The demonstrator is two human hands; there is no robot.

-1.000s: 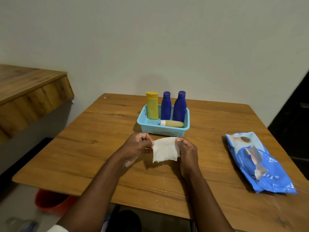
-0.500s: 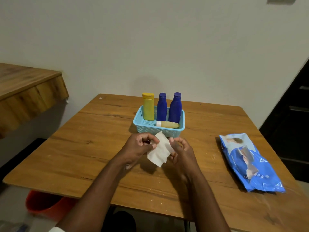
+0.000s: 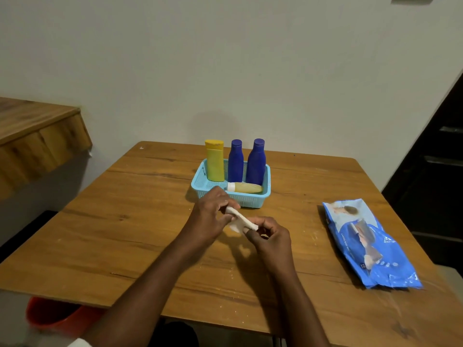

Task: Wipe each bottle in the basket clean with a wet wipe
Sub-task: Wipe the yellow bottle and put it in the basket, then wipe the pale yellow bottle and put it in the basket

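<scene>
Both hands gripped the wipe (image 3: pixel 240 219) over the table's (image 3: pixel 130 221) middle: left hand (image 3: pixel 213 214) pinching its far end, right hand (image 3: pixel 269 234) its near end. The basket (image 3: pixel 253 200) of bottles (image 3: pixel 255 161) stood just beyond toward the far edge, nearer the left fingers (image 3: pixel 231 204).

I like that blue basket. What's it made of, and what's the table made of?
The basket looks like light blue plastic: its walls are a fine moulded mesh of tiny holes. The table looks like brown wood with a smooth finish, showing grain lines, though it could be a wood-look layer.
</scene>
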